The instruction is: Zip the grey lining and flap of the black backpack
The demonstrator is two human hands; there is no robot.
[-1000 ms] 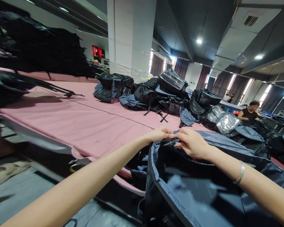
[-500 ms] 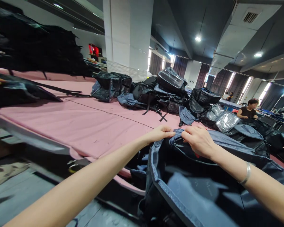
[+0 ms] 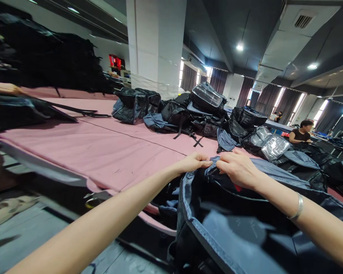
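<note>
A large black backpack (image 3: 223,243) with blue-grey lining gapes toward me at the lower right, its inside showing. My left hand (image 3: 194,163) pinches the lined edge of its opening between thumb and fingers. Close beside it, my right hand (image 3: 238,169) is closed on the same edge, fingers curled, with a bracelet on that wrist. Beneath the right palm a small red thing (image 3: 238,188) peeks out; the rest of it is hidden by the hand. The held edge lies by the pink-covered table (image 3: 103,152).
Several black bags (image 3: 185,110) are heaped farther back on the table. At the left edge, another person's hand (image 3: 5,88) is over a black bag (image 3: 17,112) with a long strap. A person (image 3: 300,134) sits at the right. A white pillar (image 3: 157,42) rises behind.
My right hand's fingers have shifted slightly left, nearer my left hand, which keeps its pinch. At the far left, the other person's hand has come farther into view above the bag.
</note>
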